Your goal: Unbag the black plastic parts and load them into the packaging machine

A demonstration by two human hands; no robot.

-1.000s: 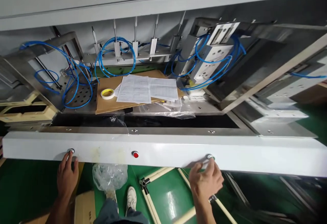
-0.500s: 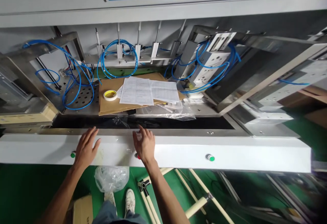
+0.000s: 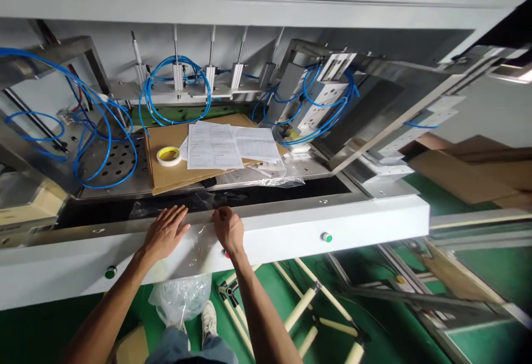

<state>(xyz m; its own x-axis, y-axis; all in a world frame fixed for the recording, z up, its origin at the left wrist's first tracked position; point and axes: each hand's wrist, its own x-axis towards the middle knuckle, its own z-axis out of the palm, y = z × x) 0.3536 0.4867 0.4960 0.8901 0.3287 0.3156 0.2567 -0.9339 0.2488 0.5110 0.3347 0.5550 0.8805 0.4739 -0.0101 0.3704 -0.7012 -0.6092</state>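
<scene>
My left hand point(image 3: 166, 234) lies flat on the white front ledge point(image 3: 282, 232) of a machine, its fingers stretched out toward the dark slot. To its right, my right hand point(image 3: 229, 230) has its fingers curled together at the ledge's back edge; whatever they grip is too small to make out. Clear plastic film point(image 3: 200, 242) spreads between my hands and over the slot. Behind the slot, printed sheets point(image 3: 214, 147) and a roll of tape point(image 3: 168, 156) rest on flat brown cardboard point(image 3: 166, 178).
Blue tubes point(image 3: 208, 95) loop around metal cylinders behind the cardboard. Green buttons point(image 3: 327, 237) sit on the ledge. A crumpled plastic bag point(image 3: 180, 297) hangs below it, near cream pipes point(image 3: 303, 308) over the green floor. Cardboard boxes point(image 3: 465, 170) stand at the right.
The view has shifted and tilted. My left hand has moved right along the ledge, closer to my right hand. My right hand's fingers have curled in. More film shows over the slot.
</scene>
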